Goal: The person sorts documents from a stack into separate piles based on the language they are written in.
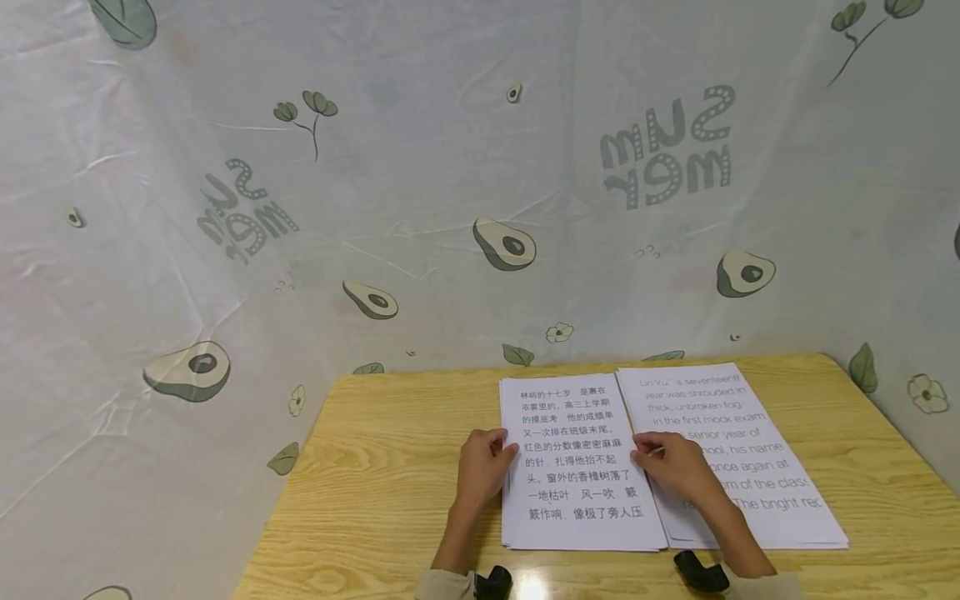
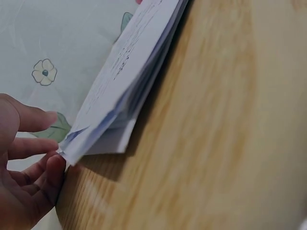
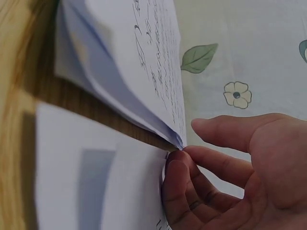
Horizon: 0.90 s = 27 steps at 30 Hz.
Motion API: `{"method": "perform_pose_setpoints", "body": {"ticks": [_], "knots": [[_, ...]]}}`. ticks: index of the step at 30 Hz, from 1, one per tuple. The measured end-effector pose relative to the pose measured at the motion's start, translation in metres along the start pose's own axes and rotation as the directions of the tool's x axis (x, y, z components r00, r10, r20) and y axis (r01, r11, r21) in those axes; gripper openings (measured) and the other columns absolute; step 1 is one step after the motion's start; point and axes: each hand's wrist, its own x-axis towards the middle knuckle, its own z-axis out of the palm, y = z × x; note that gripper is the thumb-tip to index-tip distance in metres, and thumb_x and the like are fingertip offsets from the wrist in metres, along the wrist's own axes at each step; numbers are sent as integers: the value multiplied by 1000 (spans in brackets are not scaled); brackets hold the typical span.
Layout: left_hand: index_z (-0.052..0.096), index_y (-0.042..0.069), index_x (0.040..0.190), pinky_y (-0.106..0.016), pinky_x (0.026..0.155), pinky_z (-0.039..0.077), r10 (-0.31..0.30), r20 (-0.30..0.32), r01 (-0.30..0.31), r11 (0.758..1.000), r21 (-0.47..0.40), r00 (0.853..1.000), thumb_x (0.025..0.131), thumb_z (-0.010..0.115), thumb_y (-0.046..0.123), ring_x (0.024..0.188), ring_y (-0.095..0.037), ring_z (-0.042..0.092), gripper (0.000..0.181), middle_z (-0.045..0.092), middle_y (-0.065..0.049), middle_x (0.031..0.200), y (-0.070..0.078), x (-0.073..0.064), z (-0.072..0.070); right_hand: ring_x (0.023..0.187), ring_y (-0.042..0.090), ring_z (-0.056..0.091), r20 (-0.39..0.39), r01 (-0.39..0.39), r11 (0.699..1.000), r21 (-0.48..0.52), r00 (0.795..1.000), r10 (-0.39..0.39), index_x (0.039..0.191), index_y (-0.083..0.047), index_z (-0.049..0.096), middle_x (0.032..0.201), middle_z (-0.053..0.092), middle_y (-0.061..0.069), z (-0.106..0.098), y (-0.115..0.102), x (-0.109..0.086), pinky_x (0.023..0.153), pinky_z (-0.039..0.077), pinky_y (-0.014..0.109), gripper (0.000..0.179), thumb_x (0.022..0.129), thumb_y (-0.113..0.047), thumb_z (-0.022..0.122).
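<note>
A stack of paper (image 1: pixel 573 492) printed with Chinese text lies before me on the table. My left hand (image 1: pixel 478 468) holds its left edge, fingers bent and fingertips right at the sheets. At the opposite edge, my right hand (image 1: pixel 677 467) holds it with bent fingers. In both wrist views the thumbs stand a little apart from the index fingers. The stack's sheets (image 2: pixel 122 79) are fanned along the side in the left wrist view, and they bow upward in the right wrist view. A second stack of paper (image 1: pixel 780 529) with English text lies partly beneath my right hand and forearm.
The wooden table (image 1: pixel 375 467) extends on both sides of the papers. Behind it hangs a pale cloth (image 1: pixel 420 183) printed with avocados, leaves and flowers. Dark wrist devices (image 1: pixel 701 572) show at both cuffs, close to the papers' front edge.
</note>
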Motion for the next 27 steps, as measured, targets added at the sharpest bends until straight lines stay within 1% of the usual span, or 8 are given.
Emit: {"method": "perform_pose_setpoints", "body": {"ticks": [2,7,14,18,24,27], "knots": [[75,-7,126,-22,69,44,5,2,-5,1000,18,1000,93,81,11,83,-12,51,38,64,-8,95,0,-1,1,92,29,75,-1,-3,1000,2,1000,3,127,11,72,107,78,19,1,0,0,74,57,36,39,98,-15,75],[76,-7,125,-23,69,42,6,-3,-6,999,33,1000,93,81,11,84,-13,51,37,63,-8,95,2,-3,2,93,29,75,1,-3,1000,-10,1000,3,127,11,72,107,78,20,1,-2,-1,74,57,36,40,97,-15,75],[77,-4,125,-25,70,41,3,-14,-3,998,59,1000,92,82,13,86,-13,50,38,61,-8,94,1,-4,5,96,34,76,8,5,1000,-16,1000,-5,126,9,73,110,77,23,-1,-4,-4,75,59,38,38,97,-15,74],[76,-4,127,-24,70,42,-9,-17,10,998,68,1000,92,82,14,85,-13,51,40,61,-7,96,1,-5,6,95,33,76,14,13,1000,-7,1000,-13,126,9,74,109,78,23,-1,-4,-5,74,58,36,38,97,-15,74],[73,-5,131,-23,71,43,-27,-17,28,997,70,999,94,81,15,85,-13,51,43,61,-8,98,2,-7,7,95,33,75,6,38,999,-2,999,-38,126,7,74,115,75,26,0,-1,-5,72,56,35,37,97,-15,74],[74,-4,130,-24,70,44,-14,-29,16,997,69,999,93,81,13,84,-13,51,41,62,-9,97,2,-8,7,96,32,74,-10,44,999,-6,999,-44,125,6,75,116,73,26,1,0,-5,72,55,35,36,96,-15,75]]}}
